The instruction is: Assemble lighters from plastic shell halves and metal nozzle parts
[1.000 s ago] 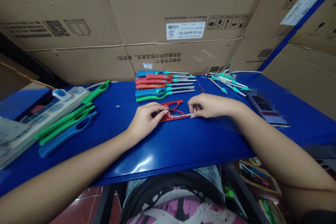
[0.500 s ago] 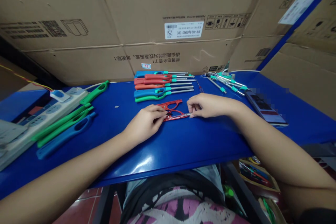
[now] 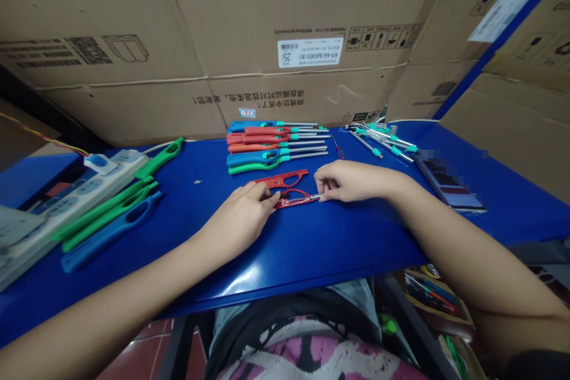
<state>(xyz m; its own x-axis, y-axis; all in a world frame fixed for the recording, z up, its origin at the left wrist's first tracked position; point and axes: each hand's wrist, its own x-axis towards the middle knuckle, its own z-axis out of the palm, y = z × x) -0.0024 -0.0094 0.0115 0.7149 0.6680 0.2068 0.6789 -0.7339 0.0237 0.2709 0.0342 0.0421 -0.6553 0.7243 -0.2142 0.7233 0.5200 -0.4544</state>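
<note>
On the blue table lies a red lighter handle half [image 3: 296,204] with thin white wires running along it. My left hand [image 3: 247,211] has its fingers closed on the left end of this half. At the other end, my right hand [image 3: 333,181] pinches a short silvery metal tube [image 3: 314,196]; most of it is hidden by the fingers. Just behind, a second red handle half [image 3: 285,179] lies flat, its left end close to my left fingers.
A row of assembled gas lighters [image 3: 258,146] lies at the back beside a small screwdriver [image 3: 339,149]. Metal lighter tubes [image 3: 387,139] are piled near a phone [image 3: 447,184]. Green and blue handles [image 3: 113,228] lie by a power strip [image 3: 66,205]. Small pins [image 3: 198,181] lie left.
My left hand has shifted slightly left and down along the red handle half, its fingers bent over the left end. My right hand stays at the metal tube, almost unmoved.
</note>
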